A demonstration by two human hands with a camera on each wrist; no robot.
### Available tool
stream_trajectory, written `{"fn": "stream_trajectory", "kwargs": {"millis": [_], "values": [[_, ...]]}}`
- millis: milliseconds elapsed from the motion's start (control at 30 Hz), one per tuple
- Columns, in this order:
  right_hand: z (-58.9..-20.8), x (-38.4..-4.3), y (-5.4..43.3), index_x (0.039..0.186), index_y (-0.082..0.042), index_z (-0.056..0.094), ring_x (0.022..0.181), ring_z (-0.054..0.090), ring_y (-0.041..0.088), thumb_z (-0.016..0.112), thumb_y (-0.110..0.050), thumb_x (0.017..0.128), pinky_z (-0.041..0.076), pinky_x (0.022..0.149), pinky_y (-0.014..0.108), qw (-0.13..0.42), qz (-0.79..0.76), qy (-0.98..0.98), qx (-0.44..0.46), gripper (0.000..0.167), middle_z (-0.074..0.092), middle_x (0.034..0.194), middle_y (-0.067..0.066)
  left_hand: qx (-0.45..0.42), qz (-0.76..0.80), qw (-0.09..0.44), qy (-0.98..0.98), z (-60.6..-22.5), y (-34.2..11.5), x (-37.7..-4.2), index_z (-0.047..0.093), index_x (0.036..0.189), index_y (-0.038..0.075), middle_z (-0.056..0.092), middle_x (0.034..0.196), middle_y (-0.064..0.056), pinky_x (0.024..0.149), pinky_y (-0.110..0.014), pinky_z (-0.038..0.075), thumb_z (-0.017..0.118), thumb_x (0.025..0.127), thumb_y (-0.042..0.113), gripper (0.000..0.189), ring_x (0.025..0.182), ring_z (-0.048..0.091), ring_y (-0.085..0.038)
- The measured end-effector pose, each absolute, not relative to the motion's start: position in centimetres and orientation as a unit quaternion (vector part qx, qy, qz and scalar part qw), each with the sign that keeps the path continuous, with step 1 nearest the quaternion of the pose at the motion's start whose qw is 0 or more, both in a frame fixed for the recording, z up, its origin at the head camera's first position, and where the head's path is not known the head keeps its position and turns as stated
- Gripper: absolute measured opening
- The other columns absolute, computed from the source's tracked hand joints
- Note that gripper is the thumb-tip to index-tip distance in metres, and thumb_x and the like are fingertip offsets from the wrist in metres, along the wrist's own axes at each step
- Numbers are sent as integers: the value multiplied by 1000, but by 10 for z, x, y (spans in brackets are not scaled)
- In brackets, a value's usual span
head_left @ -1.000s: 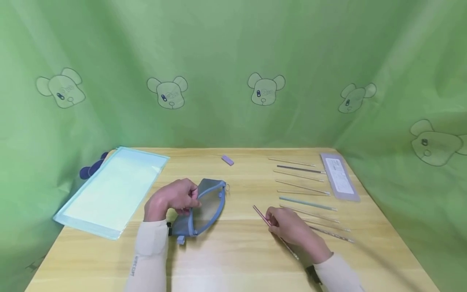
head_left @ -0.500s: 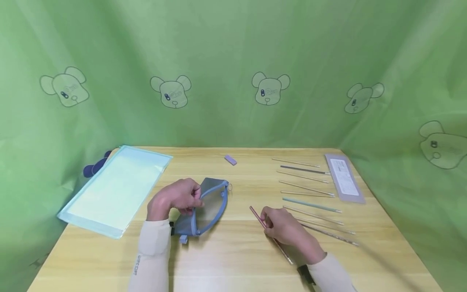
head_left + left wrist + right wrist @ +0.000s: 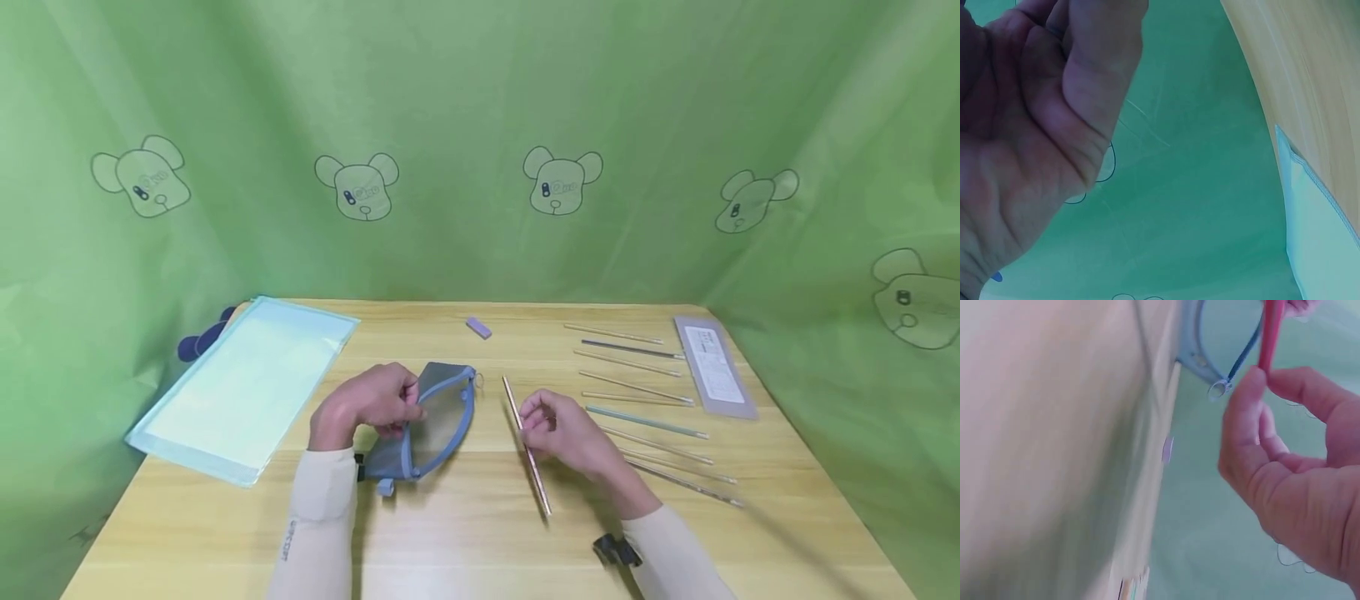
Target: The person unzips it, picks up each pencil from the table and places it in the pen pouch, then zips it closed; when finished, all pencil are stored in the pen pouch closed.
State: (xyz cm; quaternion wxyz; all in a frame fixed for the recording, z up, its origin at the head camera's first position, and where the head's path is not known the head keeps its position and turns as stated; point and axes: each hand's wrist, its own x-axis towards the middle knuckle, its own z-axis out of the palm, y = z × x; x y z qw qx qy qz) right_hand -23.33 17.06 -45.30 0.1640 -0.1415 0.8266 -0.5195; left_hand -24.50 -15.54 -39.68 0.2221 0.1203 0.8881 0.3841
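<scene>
— Where is the pencil (image 3: 536, 471) that you hold?

— It is above the table (image 3: 465, 550), in your right hand (image 3: 562, 429). You pinch it between the thumb and a finger, as the right wrist view shows well. It is tilted, to the right of the pouch (image 3: 386, 458) and apart from it.

— And how is your left hand (image 3: 375, 400)?

— It grips the pouch at the left edge of its mouth, with your fingers curled there. The mouth stands open. In the left wrist view your palm is seen, but the fingertips are outside the picture.

— Which things lie around you?

— To the right of your right hand, other pencils (image 3: 647, 422) lie in a loose row, one of them teal. Beside their ends lies a flat packet (image 3: 731, 408). Behind the pouch, near the far edge, lies a purple eraser (image 3: 478, 327). At your left is a light-blue folder (image 3: 247, 383), and behind the table hangs a green curtain (image 3: 465, 100).
</scene>
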Motion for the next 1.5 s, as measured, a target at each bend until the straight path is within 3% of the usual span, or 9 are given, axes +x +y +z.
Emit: {"fn": "stream_trajectory", "kwargs": {"millis": [200,467,833,1167,1367,1500], "values": [[-451,-243,152,117,7,59,88,70,22,71,-1,94,70,85,33,220,-605,757,-115,27,65,98,7,118,385,218,889,-396,-154,-248,57,78,9,70,74,-9,62,-33,67,75,98,10,27,65,74,-21],[-461,-257,117,117,5,57,82,68,15,69,2,96,66,77,23,274,-654,701,-83,24,66,90,1,121,392,220,885,-396,-147,-248,56,78,9,71,74,-10,63,-33,68,73,99,9,27,65,74,-20],[-465,-272,83,113,3,57,76,67,11,64,5,98,65,71,19,261,-683,681,-44,17,68,87,1,156,395,223,878,-400,-131,-249,53,73,11,68,69,-8,60,-33,67,71,98,8,30,62,74,-19],[-475,-278,62,115,8,63,75,68,9,61,8,97,61,69,18,183,-685,705,-27,18,72,88,4,176,431,217,858,-403,-117,-254,57,78,8,72,71,-11,59,-35,68,73,102,12,29,61,73,-19],[-472,-276,59,110,9,64,77,74,8,69,5,99,70,84,30,196,-666,719,-36,12,77,85,2,146,436,205,864,-410,-123,-258,57,81,8,72,74,-11,59,-34,68,71,102,10,25,62,74,-20],[-464,-275,68,113,10,65,79,75,11,70,3,100,70,86,30,215,-653,725,-49,15,77,87,6,141,437,201,866,-412,-127,-260,57,81,8,73,73,-12,62,-38,69,69,101,7,23,63,74,-21]]}}
